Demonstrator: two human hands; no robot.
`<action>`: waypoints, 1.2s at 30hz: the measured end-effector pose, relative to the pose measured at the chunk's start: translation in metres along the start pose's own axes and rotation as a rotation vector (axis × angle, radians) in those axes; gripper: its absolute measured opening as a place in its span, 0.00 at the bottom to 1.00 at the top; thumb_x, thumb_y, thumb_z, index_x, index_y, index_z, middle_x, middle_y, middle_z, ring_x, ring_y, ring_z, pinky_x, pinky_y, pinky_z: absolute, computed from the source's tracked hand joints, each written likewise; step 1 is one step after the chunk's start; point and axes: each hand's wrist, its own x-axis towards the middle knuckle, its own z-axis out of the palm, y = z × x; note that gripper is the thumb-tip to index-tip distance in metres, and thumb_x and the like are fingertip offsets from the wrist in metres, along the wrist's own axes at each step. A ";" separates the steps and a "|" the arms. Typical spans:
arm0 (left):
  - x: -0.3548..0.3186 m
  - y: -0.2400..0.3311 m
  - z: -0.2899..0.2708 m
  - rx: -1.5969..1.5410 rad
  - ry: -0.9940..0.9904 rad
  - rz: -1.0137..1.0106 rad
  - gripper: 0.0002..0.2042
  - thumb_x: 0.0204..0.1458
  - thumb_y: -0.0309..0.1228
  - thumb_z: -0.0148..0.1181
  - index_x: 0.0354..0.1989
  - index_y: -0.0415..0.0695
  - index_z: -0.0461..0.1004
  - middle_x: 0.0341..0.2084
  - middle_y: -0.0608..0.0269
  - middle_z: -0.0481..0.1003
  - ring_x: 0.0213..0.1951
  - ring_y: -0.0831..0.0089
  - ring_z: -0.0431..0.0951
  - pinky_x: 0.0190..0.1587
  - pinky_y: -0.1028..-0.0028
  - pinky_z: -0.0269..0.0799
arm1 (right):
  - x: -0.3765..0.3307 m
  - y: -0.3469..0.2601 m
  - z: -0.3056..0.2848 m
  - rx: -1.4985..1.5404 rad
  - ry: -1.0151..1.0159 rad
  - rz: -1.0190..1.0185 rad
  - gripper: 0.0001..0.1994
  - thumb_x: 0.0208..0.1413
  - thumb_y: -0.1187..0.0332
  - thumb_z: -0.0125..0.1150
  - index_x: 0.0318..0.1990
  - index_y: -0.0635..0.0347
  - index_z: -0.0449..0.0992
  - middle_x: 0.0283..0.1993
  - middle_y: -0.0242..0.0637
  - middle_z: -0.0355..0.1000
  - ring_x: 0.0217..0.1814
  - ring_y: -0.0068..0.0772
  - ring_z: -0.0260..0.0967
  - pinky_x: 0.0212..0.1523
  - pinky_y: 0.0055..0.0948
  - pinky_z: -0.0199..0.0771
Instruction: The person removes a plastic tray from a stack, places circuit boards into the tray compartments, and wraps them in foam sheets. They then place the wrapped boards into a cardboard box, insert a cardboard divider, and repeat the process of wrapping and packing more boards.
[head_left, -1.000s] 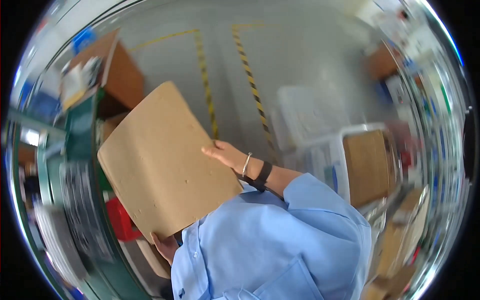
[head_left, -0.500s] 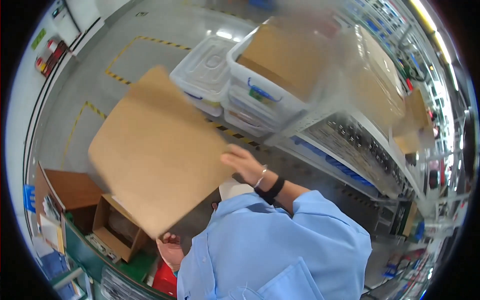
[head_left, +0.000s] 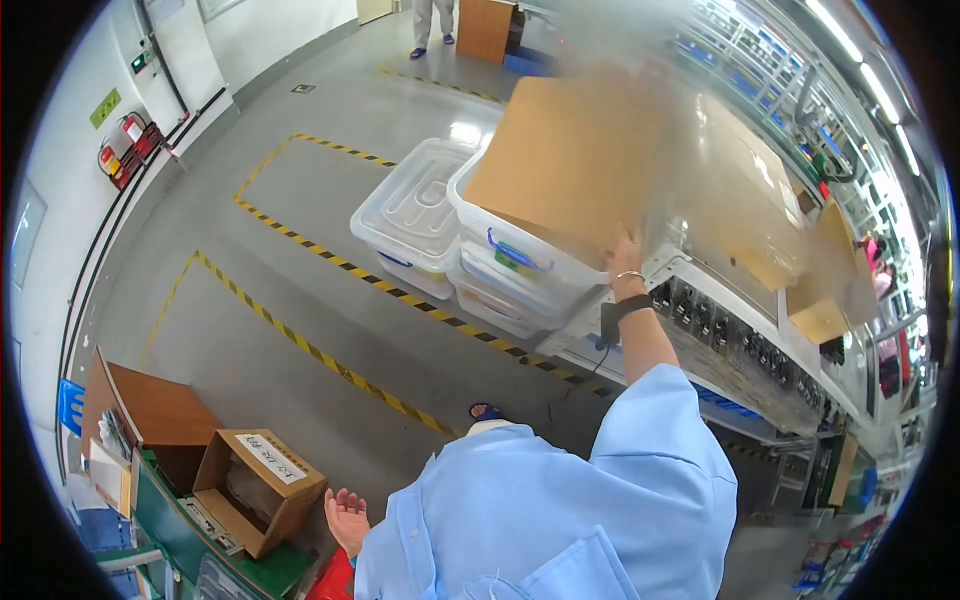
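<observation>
A flat brown cardboard sheet [head_left: 570, 160] rises from the open clear plastic bin [head_left: 535, 245] with blue handles, ahead and to the right. At the sheet's near right corner is my right hand [head_left: 624, 252], its fingers closed on the edge; the fingertips are partly hidden. My left hand [head_left: 347, 518] is low on the left with fingers spread and nothing in it. Beside that hand, an open cardboard box [head_left: 285, 475] with a white label lies on its side, some greyish stuff inside.
A lidded clear bin [head_left: 420, 195] stands left of the open one. On the right runs a white metal rack [head_left: 700, 265] bearing a plastic-wrapped carton [head_left: 745, 190]. Yellow-black tape [head_left: 320, 360] marks the floor. Fire extinguishers [head_left: 120, 145] stand by the wall; a person's legs [head_left: 432, 25] show far off.
The cardboard sheet has moved from the left, in front of me, to the bin at the right, with my right arm reaching out. My left hand has come away from its lower corner.
</observation>
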 end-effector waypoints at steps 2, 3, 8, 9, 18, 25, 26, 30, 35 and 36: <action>-0.002 -0.011 0.011 -0.018 0.032 0.016 0.18 0.57 0.41 0.50 0.55 0.55 0.64 0.41 0.68 0.71 0.41 0.73 0.70 0.45 0.65 0.66 | 0.021 0.007 0.000 -0.047 0.060 0.028 0.09 0.59 0.63 0.53 0.45 0.49 0.69 0.35 0.28 0.72 0.30 0.25 0.70 0.21 0.25 0.72; -0.004 -0.016 0.015 -0.026 0.050 0.023 0.18 0.57 0.41 0.51 0.55 0.55 0.65 0.41 0.68 0.71 0.41 0.73 0.70 0.45 0.65 0.66 | 0.032 0.014 -0.004 -0.050 0.049 0.040 0.09 0.59 0.63 0.53 0.45 0.49 0.69 0.35 0.28 0.72 0.30 0.25 0.70 0.21 0.25 0.72; -0.004 -0.034 0.030 0.007 0.097 0.032 0.17 0.56 0.40 0.52 0.54 0.55 0.65 0.41 0.68 0.71 0.40 0.72 0.70 0.45 0.66 0.66 | 0.089 0.079 -0.044 -0.266 -0.042 0.246 0.20 0.56 0.63 0.54 0.56 0.50 0.64 0.46 0.36 0.70 0.42 0.38 0.71 0.31 0.38 0.75; -0.005 -0.036 0.032 0.017 0.112 0.035 0.17 0.56 0.40 0.52 0.54 0.54 0.65 0.40 0.67 0.71 0.40 0.72 0.70 0.44 0.66 0.66 | 0.098 0.094 -0.052 -0.432 -0.064 0.288 0.20 0.56 0.63 0.54 0.55 0.52 0.63 0.44 0.39 0.70 0.41 0.39 0.72 0.29 0.36 0.76; -0.016 -0.061 0.043 0.152 0.212 0.047 0.18 0.55 0.39 0.52 0.54 0.53 0.64 0.40 0.66 0.72 0.39 0.70 0.71 0.43 0.65 0.67 | 0.081 0.080 -0.021 -1.541 0.051 -0.175 0.22 0.49 0.66 0.57 0.54 0.50 0.67 0.54 0.48 0.64 0.50 0.51 0.68 0.47 0.47 0.72; -0.016 -0.087 0.065 0.180 0.196 -0.015 0.17 0.56 0.39 0.53 0.53 0.52 0.65 0.36 0.65 0.73 0.36 0.69 0.73 0.40 0.65 0.70 | 0.116 0.057 -0.032 -1.696 -0.115 -0.499 0.16 0.49 0.66 0.58 0.47 0.45 0.74 0.52 0.39 0.63 0.48 0.46 0.66 0.47 0.45 0.72; -0.033 -0.092 0.054 0.138 0.232 0.009 0.17 0.56 0.39 0.53 0.53 0.52 0.66 0.35 0.64 0.74 0.35 0.69 0.73 0.38 0.65 0.71 | 0.117 0.062 -0.010 -1.615 -0.157 -0.664 0.15 0.48 0.66 0.58 0.46 0.44 0.75 0.50 0.37 0.64 0.48 0.44 0.66 0.46 0.44 0.72; -0.053 -0.098 0.058 0.047 0.272 0.006 0.16 0.56 0.39 0.54 0.52 0.50 0.68 0.33 0.61 0.75 0.32 0.70 0.75 0.28 0.69 0.72 | 0.135 0.104 0.034 -1.512 -0.423 -0.938 0.15 0.47 0.69 0.57 0.45 0.44 0.75 0.40 0.39 0.70 0.47 0.45 0.67 0.46 0.44 0.72; -0.070 -0.086 0.129 0.163 0.386 0.134 0.16 0.58 0.37 0.52 0.52 0.46 0.68 0.36 0.61 0.76 0.33 0.72 0.76 0.34 0.72 0.73 | 0.205 0.143 0.032 -1.893 -0.751 -0.616 0.16 0.54 0.58 0.53 0.49 0.43 0.75 0.51 0.48 0.68 0.53 0.54 0.66 0.53 0.45 0.69; -0.073 -0.091 0.135 0.136 0.447 0.124 0.15 0.58 0.35 0.51 0.52 0.45 0.68 0.35 0.61 0.76 0.33 0.72 0.76 0.34 0.72 0.73 | 0.239 0.152 0.028 -1.933 -0.684 -0.542 0.16 0.55 0.57 0.52 0.51 0.41 0.74 0.51 0.48 0.68 0.55 0.55 0.65 0.54 0.45 0.68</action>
